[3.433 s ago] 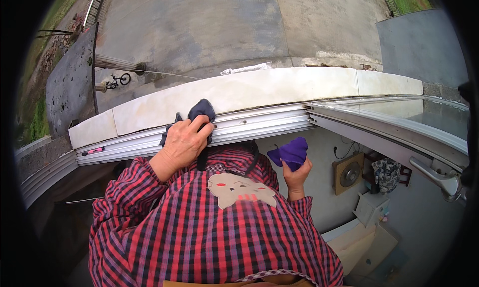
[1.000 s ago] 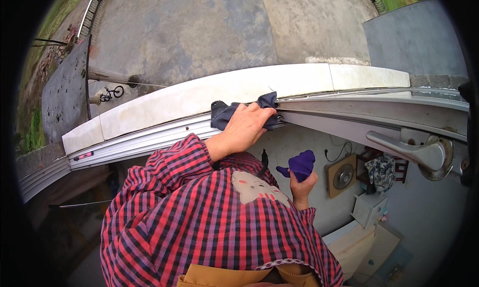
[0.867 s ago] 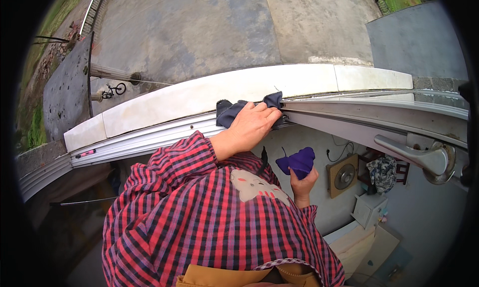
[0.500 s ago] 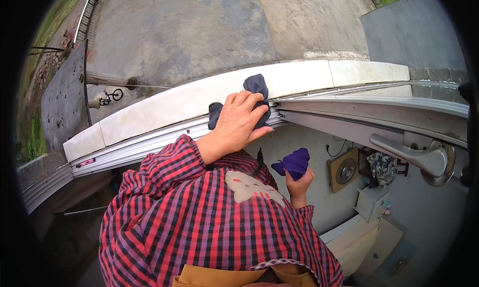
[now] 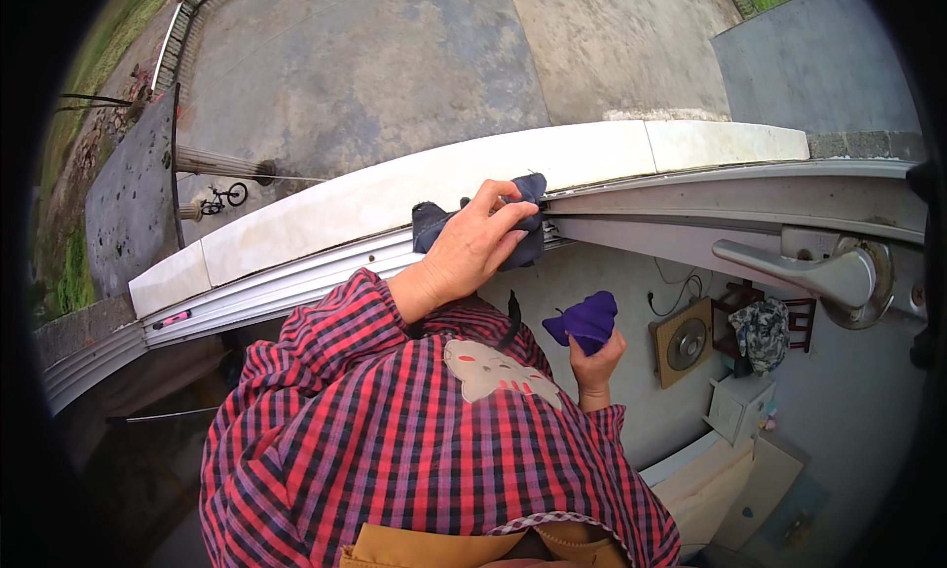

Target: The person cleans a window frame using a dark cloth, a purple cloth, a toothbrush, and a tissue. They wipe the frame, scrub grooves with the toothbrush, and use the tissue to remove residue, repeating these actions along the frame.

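Observation:
My left hand (image 5: 472,244) is on the window frame with curled fingers, gripping a dark navy cloth (image 5: 429,223). The cloth lies bunched over the white window track (image 5: 286,290), beside the hinge end of the window sash (image 5: 671,230), and part of it sticks up past my fingertips. Inside the room, lower and to the right, my right hand (image 5: 597,363) holds a crumpled purple cloth (image 5: 589,321) up in the air, clear of the frame.
A pale stone sill (image 5: 414,183) runs outside the track. The sash, with its silver handle (image 5: 809,272), stands ajar at the right. Below are a fan (image 5: 684,343), a white cabinet (image 5: 740,407) and a draped chair (image 5: 760,331). Outside, a bicycle (image 5: 225,198) stands on concrete.
The navy cloth's far end has drawn back from the sill toward the track, and my left fingers have curled up. The sash handle sits slightly higher in view. My right hand has barely moved.

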`<action>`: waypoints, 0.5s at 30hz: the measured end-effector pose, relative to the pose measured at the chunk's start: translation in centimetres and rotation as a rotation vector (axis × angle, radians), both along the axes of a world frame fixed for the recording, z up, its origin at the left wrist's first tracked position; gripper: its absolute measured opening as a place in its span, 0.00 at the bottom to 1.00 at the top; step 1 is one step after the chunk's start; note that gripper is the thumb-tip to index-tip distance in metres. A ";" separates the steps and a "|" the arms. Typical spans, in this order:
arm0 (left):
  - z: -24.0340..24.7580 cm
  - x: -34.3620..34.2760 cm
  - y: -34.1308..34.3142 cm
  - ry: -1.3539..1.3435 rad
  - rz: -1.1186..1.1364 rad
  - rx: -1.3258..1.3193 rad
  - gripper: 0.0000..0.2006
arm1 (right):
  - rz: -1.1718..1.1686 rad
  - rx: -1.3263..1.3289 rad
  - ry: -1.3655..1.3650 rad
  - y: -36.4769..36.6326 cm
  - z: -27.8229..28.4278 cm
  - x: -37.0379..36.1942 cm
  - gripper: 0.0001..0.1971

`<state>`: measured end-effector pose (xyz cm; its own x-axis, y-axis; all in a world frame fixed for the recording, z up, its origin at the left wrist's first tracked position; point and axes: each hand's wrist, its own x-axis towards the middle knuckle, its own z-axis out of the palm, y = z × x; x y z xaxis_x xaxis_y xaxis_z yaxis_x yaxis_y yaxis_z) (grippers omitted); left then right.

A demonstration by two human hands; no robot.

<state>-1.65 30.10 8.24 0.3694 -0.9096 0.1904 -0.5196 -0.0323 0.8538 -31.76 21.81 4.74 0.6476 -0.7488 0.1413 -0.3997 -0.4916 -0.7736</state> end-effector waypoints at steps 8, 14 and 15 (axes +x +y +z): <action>-0.6 0.4 -0.7 -0.648 -0.216 0.379 0.22 | -0.006 -0.027 -0.011 -0.1 0.1 -0.5 0.27; -0.8 2.9 0.2 -0.609 -0.313 0.405 0.26 | -0.013 -0.029 -0.054 0.4 -0.1 -0.7 0.25; -0.9 3.1 -0.2 -0.586 -0.305 0.357 0.26 | -0.001 -0.014 -0.027 0.5 0.0 -0.7 0.25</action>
<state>1.40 29.87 7.37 0.0194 -0.9987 -0.0472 -0.9161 -0.0367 0.3992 -32.50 22.36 4.71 0.6425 -0.7475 0.1687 -0.3798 -0.5019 -0.7771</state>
